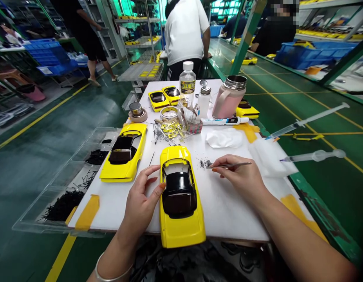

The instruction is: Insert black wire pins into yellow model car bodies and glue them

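A yellow model car body (183,231) with black-tinted windows lies on the white board in front of me. My left hand (143,196) grips its left side, thumb by the window edge and index finger farther along. Between the thumb and fingers of my right hand (237,172) is a pair of metal tweezers (240,164). Their tips point left into a small scatter of tiny black parts (204,163), right of the car body. Another yellow car body (119,172) sits at the left of the board.
Behind are a bag of small yellow parts (172,129), a clear bottle (187,86), a pink mug (228,100), a marker (221,121) and white tissue (224,138). Two syringes (313,156) (316,115) project at the right edge. A clear tray (31,211) of black pieces adjoins the left.
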The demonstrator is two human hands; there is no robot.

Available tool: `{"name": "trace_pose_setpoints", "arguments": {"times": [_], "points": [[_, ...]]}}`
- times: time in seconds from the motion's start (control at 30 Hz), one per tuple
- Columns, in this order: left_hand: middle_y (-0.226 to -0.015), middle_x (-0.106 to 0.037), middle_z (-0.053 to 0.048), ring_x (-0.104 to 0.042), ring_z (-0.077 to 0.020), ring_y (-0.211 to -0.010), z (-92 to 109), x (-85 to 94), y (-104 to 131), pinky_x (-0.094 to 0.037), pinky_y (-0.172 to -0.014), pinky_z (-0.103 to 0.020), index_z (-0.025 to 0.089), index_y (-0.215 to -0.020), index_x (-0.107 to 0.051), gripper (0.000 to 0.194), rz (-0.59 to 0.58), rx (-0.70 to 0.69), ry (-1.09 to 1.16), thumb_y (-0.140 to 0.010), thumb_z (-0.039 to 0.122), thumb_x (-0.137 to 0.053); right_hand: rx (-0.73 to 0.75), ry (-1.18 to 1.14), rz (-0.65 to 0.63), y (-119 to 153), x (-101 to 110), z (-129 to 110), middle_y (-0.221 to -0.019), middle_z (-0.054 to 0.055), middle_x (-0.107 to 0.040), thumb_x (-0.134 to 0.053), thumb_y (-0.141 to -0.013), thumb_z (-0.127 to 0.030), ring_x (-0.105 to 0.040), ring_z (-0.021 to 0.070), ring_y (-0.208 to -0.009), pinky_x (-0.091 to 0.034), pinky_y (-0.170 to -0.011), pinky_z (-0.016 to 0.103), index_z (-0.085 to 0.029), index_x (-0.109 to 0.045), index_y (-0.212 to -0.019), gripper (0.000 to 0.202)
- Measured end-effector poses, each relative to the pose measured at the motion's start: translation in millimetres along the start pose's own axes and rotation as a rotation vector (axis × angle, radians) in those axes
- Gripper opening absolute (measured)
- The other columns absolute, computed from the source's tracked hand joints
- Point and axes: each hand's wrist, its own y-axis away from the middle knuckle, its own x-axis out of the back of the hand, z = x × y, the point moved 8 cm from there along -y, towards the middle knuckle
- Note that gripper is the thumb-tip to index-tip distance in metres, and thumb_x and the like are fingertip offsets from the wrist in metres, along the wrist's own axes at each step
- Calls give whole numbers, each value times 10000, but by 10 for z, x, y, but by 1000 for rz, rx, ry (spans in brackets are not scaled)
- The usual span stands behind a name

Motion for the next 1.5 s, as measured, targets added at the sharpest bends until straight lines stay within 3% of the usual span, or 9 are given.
{"name": "trace_pose_setpoints", "arguments": {"times": [0.43, 0.67, 1.5], "points": [[-1407, -620, -38, -585, -212, -1317, 34, -16, -19, -517, -1089, -349, 305, -1342, -610, 388, -9, -28, -7, -971, 406, -668, 12, 37, 37, 2, 16, -25, -778, 31, -759, -744, -777, -314, -657, 167, -633, -502, -577, 294, -207, -777, -789, 112], [-1400, -626, -57, -576, -235, -1333, 69, -12, -6, -525, -1074, -375, 297, -1312, -632, 346, -22, -63, -16, -978, 381, -659, 15, 41, 89, -8, 43, 14, -775, 23, -759, -784, -778, -324, -665, 163, -623, -507, -587, 294, -205, -781, -800, 121], [-1393, -627, -49, -571, -222, -1339, 99, -17, -15, -515, -1065, -346, 302, -1273, -649, 301, -28, -72, -14, -978, 363, -663, 240, 138, 46, 23, -23, -117, -812, 36, -743, -695, -860, -183, -695, 180, -710, -560, -630, 313, -207, -753, -817, 76]]}}
